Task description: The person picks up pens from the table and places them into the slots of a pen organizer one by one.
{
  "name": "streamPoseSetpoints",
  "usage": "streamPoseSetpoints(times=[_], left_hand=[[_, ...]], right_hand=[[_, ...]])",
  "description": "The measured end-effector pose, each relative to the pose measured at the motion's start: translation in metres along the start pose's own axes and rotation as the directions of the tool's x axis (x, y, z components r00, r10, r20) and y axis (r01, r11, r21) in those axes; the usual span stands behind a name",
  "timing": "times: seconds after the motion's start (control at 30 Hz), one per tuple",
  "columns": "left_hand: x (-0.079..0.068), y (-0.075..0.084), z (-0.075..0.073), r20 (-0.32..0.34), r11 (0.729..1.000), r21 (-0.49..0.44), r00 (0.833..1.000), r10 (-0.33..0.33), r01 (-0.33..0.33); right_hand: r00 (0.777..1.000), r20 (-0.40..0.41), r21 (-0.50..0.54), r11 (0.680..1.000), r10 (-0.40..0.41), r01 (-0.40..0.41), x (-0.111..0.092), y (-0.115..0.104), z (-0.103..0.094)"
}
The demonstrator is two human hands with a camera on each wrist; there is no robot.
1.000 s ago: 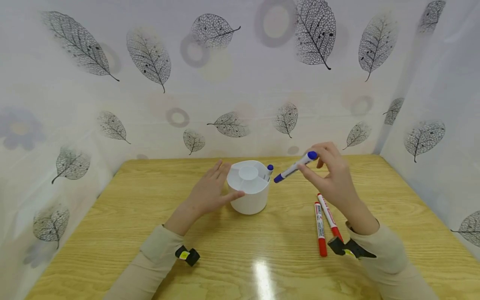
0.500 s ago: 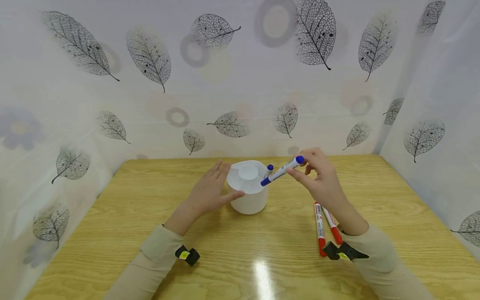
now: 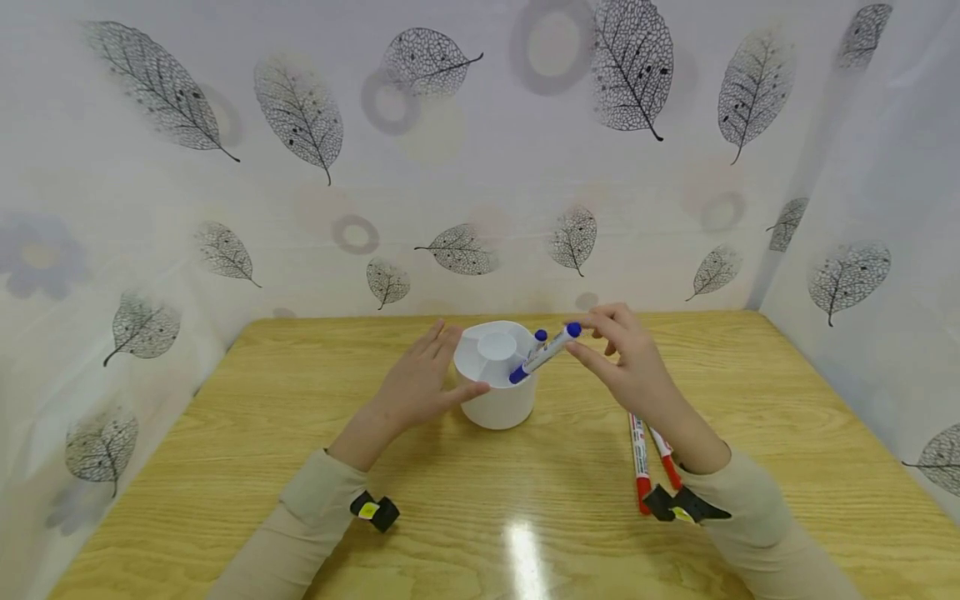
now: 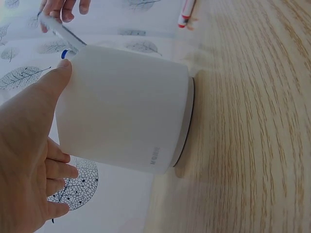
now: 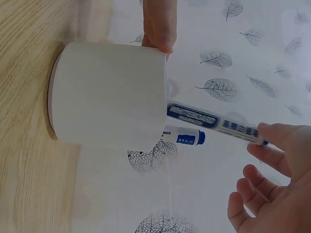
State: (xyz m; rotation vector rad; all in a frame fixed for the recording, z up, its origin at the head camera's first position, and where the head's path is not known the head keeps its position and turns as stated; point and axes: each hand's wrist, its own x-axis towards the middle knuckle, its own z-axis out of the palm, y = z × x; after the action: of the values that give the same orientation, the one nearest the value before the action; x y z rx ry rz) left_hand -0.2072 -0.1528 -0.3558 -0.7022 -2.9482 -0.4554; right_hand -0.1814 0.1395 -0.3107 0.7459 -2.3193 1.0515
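Observation:
A round white pen holder (image 3: 497, 408) with compartments stands upright on the table. Against its left side rests my left hand (image 3: 416, 379), fingers extended and thumb on the front rim. My right hand (image 3: 626, 358) pinches a white marker (image 3: 551, 350) with blue ends near its upper end, between thumb and fingers. The marker leans to the right, its lower end inside the holder's right-hand rim. Another blue-capped marker (image 5: 187, 137) pokes out of the holder close behind it. The holder's wall hides the lower parts of both in the right wrist view.
Two white markers with red caps lie on the wooden table (image 3: 465, 517): one red marker (image 3: 640, 458) in plain sight, the other red marker (image 3: 665, 457) partly under my right forearm. A leaf-patterned cloth (image 3: 480, 183) hangs behind the table and along its sides.
My right hand has moved left and slightly down, bringing the blue marker from beside the holder over its rim, with the lower end now inside. My left hand has stayed still.

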Motion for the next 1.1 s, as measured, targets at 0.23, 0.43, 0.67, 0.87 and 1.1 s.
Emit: streamPoseSetpoints(times=[0.23,0.43,0.67,0.87,1.1], left_hand=[[0.0,0.001,0.0,0.004,1.0,0.005,1.0,-0.002,0.002],[0.001,0.001,0.001,0.004,1.0,0.005,1.0,0.001,-0.001],[0.002,0.001,0.001,0.006,1.0,0.013,1.0,0.007,-0.007],[0.002,0.0,0.001,0.005,1.0,0.02,1.0,0.003,-0.003],[0.002,0.001,0.001,0.021,1.0,0.017,1.0,-0.015,0.015]], right_hand=[[0.999,0.025,-0.031,0.999,0.022,-0.021,-0.001,0.0,-0.004],[0.997,0.034,-0.069,0.996,0.065,-0.063,-0.001,0.005,-0.014],[0.996,0.004,-0.134,0.987,0.086,-0.085,0.0,0.012,-0.03],[0.995,-0.036,-0.209,0.973,0.097,-0.102,0.003,0.031,-0.042],[0.984,-0.028,-0.287,0.942,0.173,-0.174,0.001,0.059,-0.048]])
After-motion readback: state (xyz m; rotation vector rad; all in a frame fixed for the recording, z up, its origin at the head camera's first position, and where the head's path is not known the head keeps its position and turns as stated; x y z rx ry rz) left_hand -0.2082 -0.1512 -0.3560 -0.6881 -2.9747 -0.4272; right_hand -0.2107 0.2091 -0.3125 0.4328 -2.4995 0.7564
